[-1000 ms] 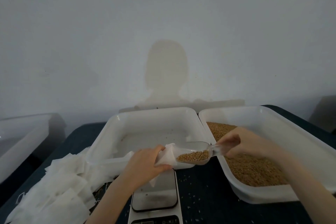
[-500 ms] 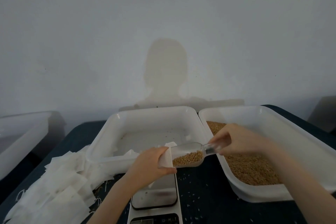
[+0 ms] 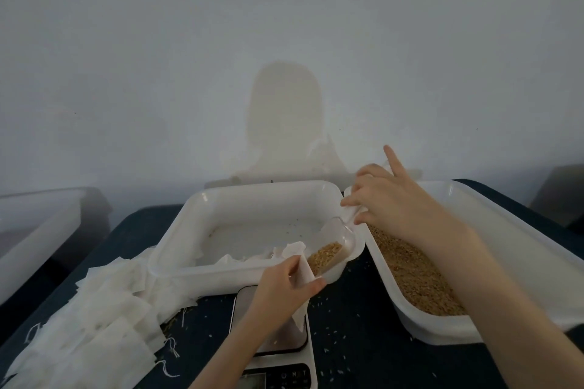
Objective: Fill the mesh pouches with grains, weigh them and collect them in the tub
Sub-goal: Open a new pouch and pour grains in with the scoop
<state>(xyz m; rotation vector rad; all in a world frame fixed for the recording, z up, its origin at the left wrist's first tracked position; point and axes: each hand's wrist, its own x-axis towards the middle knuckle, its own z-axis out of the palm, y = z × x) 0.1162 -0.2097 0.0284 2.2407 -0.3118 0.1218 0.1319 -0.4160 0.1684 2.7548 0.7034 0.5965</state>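
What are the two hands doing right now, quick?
Left hand: closed, pinching the mouth of a white mesh pouch.
Right hand: closed, holding the handle of the clear scoop, tipped so the grains slide toward the pouch.

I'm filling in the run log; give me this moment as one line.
step: tipping grains into pouch | left hand: holds mesh pouch | right hand: tilts scoop | scale: bare

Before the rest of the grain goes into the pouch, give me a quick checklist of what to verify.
1. Mesh pouch held by left hand: ok.
2. Scoop tilted, mouth at the pouch: ok.
3. Right hand grips the scoop handle: ok.
4. Grain level inside the pouch: cannot tell.
5. Scale platform free: not ok, hand and pouch overlap it.
6. Scale display readable: cannot tell.
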